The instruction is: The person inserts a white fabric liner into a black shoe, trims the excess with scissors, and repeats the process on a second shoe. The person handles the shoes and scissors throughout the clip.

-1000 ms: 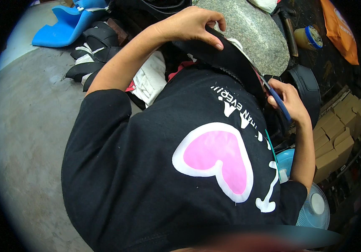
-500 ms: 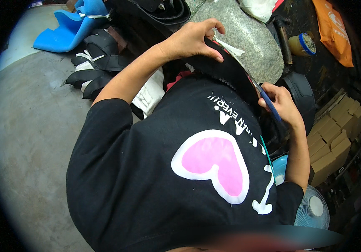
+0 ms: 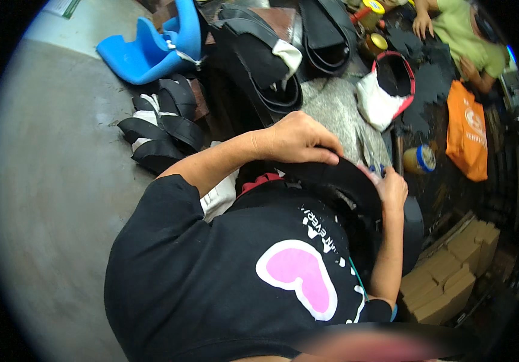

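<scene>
A curved black piece of sheet material (image 3: 322, 175) lies across my lap, its edge bent like a band. My left hand (image 3: 304, 139) is closed over its far edge, with the thumb and fingers pinching the rim. On the right, my right hand (image 3: 393, 187) grips a pair of scissors (image 3: 366, 148) by the blue handles. Their blades point away from me over a grey stone slab (image 3: 335, 105). A strip of white and reddish material shows near the scissors, partly hidden by my right hand.
On the slab sits a white-and-red curved piece (image 3: 377, 99). Black curved pieces (image 3: 163, 123) are heaped at left, near blue foam (image 3: 145, 57). A blue-rimmed jar (image 3: 420, 159), an orange bag (image 3: 467, 133) and cardboard (image 3: 452, 274) stand right. A co-worker in green (image 3: 470, 36) is at far right.
The view has shifted, bringing more of the bench and a co-worker into sight. The scissors have left the black piece's edge and now point away over the slab. My left hand's fingers have closed further.
</scene>
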A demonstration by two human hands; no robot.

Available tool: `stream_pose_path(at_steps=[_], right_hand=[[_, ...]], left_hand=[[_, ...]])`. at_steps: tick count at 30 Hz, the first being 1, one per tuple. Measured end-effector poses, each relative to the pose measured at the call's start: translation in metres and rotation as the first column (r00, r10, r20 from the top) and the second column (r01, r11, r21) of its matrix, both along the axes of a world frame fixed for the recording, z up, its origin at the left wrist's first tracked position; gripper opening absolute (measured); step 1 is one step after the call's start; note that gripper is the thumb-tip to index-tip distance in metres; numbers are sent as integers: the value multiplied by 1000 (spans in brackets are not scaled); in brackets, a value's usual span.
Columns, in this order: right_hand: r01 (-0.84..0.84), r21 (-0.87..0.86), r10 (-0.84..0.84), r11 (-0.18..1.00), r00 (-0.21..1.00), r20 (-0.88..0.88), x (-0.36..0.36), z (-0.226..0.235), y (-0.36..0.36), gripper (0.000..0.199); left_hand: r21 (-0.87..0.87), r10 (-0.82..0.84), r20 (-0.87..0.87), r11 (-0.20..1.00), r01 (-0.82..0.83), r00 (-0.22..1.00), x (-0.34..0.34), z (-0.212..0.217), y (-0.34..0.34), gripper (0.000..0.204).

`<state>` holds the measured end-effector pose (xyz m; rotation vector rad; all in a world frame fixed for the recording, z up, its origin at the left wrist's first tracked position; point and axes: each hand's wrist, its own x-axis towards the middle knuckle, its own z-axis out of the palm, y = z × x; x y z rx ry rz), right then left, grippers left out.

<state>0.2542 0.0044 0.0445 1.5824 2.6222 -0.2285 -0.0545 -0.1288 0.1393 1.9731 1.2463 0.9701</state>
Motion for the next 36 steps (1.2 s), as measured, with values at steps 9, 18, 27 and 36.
stream_pose_path(at_steps=[9, 18, 27, 36], right_hand=[[-59, -275, -230, 960, 404, -885, -29, 19, -23, 38], [-334, 335, 471, 881, 559, -682, -94, 77, -68, 93], [-461, 477, 662, 749, 558, -500, -132, 76, -20, 34], [-423, 580, 683, 696, 639, -353, -170, 71, 27, 23]], left_hand=[[-556, 544, 782, 829, -54, 305, -16, -28, 5, 25], [-421, 427, 904, 885, -197, -11, 25, -26, 39, 33], [-229, 273, 956, 926, -301, 113, -35, -6, 42, 41], [-103, 598, 673, 658, -746, 435, -59, -17, 32, 34]])
